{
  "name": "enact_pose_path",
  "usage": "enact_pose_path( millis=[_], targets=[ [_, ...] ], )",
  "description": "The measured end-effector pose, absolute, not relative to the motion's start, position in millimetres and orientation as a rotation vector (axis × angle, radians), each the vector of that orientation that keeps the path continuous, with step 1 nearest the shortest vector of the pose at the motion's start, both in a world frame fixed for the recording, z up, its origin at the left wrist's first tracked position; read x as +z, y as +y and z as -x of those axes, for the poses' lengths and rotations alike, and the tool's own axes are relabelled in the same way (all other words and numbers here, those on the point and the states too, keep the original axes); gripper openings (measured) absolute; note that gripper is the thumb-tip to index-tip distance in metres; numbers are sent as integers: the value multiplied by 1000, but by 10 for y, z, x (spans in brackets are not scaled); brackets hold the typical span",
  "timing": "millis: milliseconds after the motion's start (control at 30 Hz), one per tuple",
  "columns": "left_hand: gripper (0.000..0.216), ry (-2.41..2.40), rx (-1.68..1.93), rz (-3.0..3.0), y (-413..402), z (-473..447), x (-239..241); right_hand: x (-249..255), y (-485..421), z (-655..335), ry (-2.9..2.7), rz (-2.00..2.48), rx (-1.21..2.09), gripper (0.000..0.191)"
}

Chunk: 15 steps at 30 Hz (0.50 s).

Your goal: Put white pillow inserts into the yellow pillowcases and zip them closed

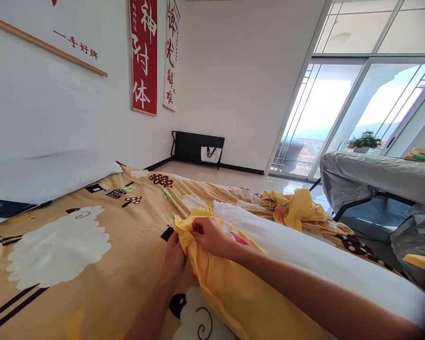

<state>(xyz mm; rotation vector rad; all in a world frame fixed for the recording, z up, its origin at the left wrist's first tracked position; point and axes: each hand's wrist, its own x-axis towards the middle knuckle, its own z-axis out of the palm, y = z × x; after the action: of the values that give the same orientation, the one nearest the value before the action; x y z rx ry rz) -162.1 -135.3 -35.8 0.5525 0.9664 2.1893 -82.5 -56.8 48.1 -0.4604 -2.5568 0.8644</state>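
On a tan sheep-print bed cover [134, 255], along the near side of a long white cushion [297, 250], a yellow cloth [230, 283], gathered at its upper end in the pinching fingers of the left hand [175, 250] and, just beside, in the curled fingers of the right hand [210, 236]. Apparently at the step of working the cloth's edge between the fingertips; for the next move, probably a need for a firm pinch on one side and enough slack on the other. Hard to make out: the exact fold between the fingers. Behind the right forearm, a stretch of cloth out of sight; past the bottom of the view, its lower end. Impossible to tell whether wrapped partly around the cushion or only beside it. Farther out, a crumpled yellow heap [301, 210] beyond the cushion, a white pillow [56, 174] against the wall, and a plastic-covered table [375, 165], cut off at right.
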Motion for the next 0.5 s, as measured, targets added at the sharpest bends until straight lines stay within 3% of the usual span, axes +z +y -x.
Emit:
enact_pose_path(
  millis=[100,300,433,500],
  targets=[
    [34,1083,2223,-598,-1349,1698,-355,481,-522,814,-2478,435,1039,18],
    [21,1476,2284,-671,-1309,1804,-451,454,-513,773,-2495,382,1193,16],
    [21,1284,2342,-575,-1381,1768,-366,424,-524,816,-2518,386,1139,18],
    [34,1121,2290,-557,-1447,1768,-286,414,-535,834,-2543,400,1092,17]
  ],
)
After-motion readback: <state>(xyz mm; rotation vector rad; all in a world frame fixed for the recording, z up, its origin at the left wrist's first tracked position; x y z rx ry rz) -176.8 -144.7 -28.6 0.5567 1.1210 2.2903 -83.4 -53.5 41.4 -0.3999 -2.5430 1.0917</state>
